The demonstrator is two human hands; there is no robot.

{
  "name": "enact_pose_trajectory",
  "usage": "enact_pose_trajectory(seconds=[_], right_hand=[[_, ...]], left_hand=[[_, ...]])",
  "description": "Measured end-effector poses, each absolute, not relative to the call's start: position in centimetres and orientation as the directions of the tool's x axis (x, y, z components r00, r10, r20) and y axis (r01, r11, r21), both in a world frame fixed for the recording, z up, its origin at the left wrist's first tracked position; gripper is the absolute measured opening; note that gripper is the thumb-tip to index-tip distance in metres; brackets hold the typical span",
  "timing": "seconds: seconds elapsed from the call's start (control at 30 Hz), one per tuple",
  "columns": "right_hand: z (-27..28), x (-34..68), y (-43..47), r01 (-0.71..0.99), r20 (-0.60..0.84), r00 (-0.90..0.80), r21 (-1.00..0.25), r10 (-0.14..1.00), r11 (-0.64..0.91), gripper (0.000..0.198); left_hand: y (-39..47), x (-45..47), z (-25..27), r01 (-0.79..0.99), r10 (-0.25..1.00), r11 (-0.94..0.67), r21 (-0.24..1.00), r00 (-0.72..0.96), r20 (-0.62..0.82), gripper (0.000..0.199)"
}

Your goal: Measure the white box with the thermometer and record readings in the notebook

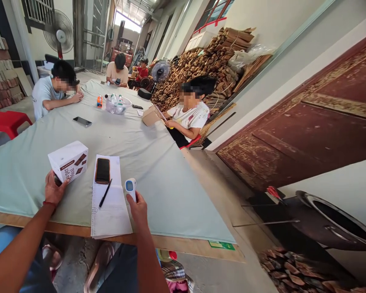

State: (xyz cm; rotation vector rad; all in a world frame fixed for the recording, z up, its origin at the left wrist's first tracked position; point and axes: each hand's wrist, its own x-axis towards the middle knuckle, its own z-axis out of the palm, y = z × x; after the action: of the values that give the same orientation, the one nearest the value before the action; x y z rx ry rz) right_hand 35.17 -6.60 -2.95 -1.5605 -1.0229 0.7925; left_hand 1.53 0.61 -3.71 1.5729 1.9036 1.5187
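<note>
My left hand [53, 190], with a red band at its wrist, is closed around a small black object [57, 180] whose kind I cannot make out. Its fingers are right at the lower corner of a white box [69, 159] with brown print. In my right hand [138, 209] is a white handheld infrared thermometer [131, 188], its small screen facing up. Between the hands lie white paper sheets [112, 217]. On them rest a phone [103, 170] in an orange-edged case and a black pen [105, 193].
A pale cloth covers the table [134, 142]. Farther back are another phone [82, 121], a clear basin [118, 107] with bottles and an orange carton [99, 101]. Several people sit around it; one at the right holds a cardboard box [150, 116]. Stacked firewood [195, 65] lines the wall.
</note>
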Motion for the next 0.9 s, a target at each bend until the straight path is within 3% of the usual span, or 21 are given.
enact_pose_trajectory(seconds=[0.13, 0.27, 0.37, 0.47, 0.57, 0.73, 0.9], right_hand=[[-4.8, 36.6, -5.3, 0.660, 0.079, 0.394, -0.718, 0.916, -0.222, 0.040], [-5.6, 37.7, -4.6, 0.873, 0.130, 0.341, -0.411, 0.931, -0.262, 0.039], [-5.5, 37.5, -4.3, 0.911, 0.247, 0.319, -0.346, 0.915, -0.225, 0.042], [-5.2, 35.9, -3.8, 0.923, 0.356, 0.137, -0.384, 0.924, 0.012, 0.034], [-5.0, 33.5, -2.8, 0.895, 0.340, -0.093, -0.382, 0.936, 0.228, 0.033], [-4.6, 31.4, -0.8, 0.937, 0.175, -0.201, -0.251, 0.964, 0.241, 0.040], [-3.8, 32.7, 0.5, 0.900, 0.104, -0.401, -0.137, 0.910, 0.413, 0.031]], left_hand=[[-0.6, 3.0, -5.4, 0.546, 0.721, -0.008, 0.838, -0.577, 0.383, 0.042], [-2.5, 7.0, -7.1, 0.565, 0.814, -0.078, 0.822, -0.439, 0.380, 0.014], [-2.7, 9.8, -7.1, 0.619, 0.915, -0.270, 0.737, -0.072, 0.396, 0.013], [-2.3, 11.1, -6.4, 0.679, 0.905, -0.399, 0.616, 0.183, 0.385, 0.023], [-2.0, 11.6, -6.2, 0.744, 0.913, -0.371, 0.556, 0.184, 0.363, 0.034], [-2.5, 12.1, -6.5, 0.820, 0.918, -0.351, 0.453, 0.205, 0.340, 0.036], [-2.9, 12.8, -6.4, 0.840, 0.927, -0.328, 0.431, 0.197, 0.320, 0.036]])
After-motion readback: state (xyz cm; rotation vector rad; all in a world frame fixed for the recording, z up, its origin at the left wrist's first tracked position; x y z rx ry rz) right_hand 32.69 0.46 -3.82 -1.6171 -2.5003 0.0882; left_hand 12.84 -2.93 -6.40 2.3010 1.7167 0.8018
